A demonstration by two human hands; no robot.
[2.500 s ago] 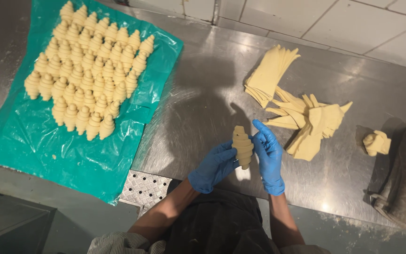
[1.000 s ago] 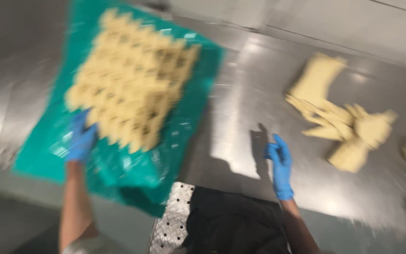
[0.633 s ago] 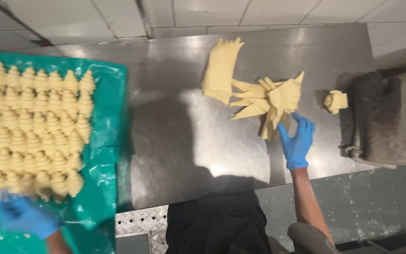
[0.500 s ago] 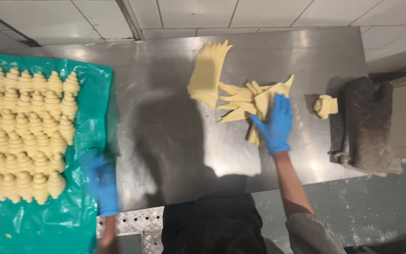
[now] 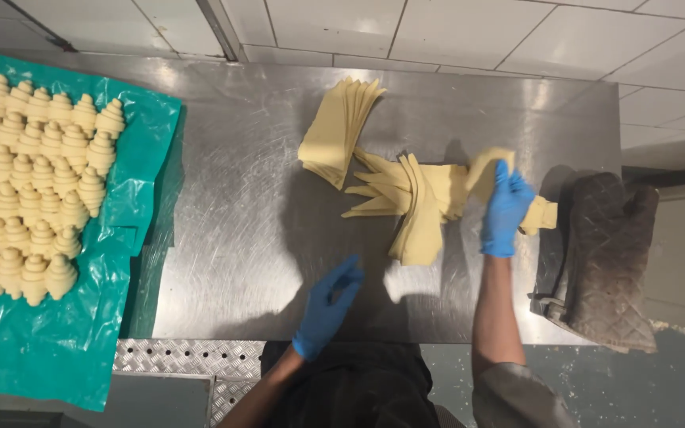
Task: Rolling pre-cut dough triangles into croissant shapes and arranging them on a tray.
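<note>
1. The right hand (image 5: 506, 208) pinches a lifted dough triangle (image 5: 482, 170).
2. The dough pile (image 5: 415, 208) lies just left of it.
3. The left hand (image 5: 327, 307), fingers loosely spread, hovers empty over the steel table (image 5: 247, 230).

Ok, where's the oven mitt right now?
In the head view the oven mitt lies at the far right end of the steel table, just right of the right hand and the small dough scrap.

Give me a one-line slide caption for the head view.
Right hand lifts a dough triangle from the pile on the steel table; left hand hovers empty.
</note>
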